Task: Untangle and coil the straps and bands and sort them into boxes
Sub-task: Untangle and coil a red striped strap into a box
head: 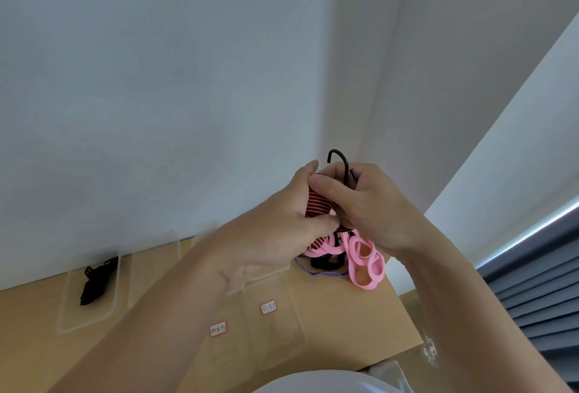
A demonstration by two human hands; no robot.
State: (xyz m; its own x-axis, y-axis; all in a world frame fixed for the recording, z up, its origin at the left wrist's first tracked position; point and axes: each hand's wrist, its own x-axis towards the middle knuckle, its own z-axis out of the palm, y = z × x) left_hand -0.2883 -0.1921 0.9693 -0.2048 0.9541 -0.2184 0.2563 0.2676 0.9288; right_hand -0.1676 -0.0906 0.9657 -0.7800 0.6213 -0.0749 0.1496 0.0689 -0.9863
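The wooden table (344,314) was recorded against a pale wall, with shallow clear plastic boxes (62,320) set along it. The leftmost held a black webbing strap (94,280), and two nearer ones carried small red-bordered labels (268,307) whose writing could not be read. Both hands were raised above the table's far right corner. The left hand (282,220) was curled round a folded bundle of red-and-black striped cord (319,204), woven and ribbed in look. The right hand (369,204) was closed on the bundle's upper end, thumb laid across it. The cord's long axis was noted as roughly upright, with its black hook (340,160), thin and smooth, projecting above the right hand. Below both hands, slightly nearer the right wrist, soft flat pink bands (366,264) hung in loops from the bundle, together with a black band (326,264) and a thin purple band (326,274). Whether these rested on the table could not be told. It was judged that the loops would have to be drawn downward, off the cord.
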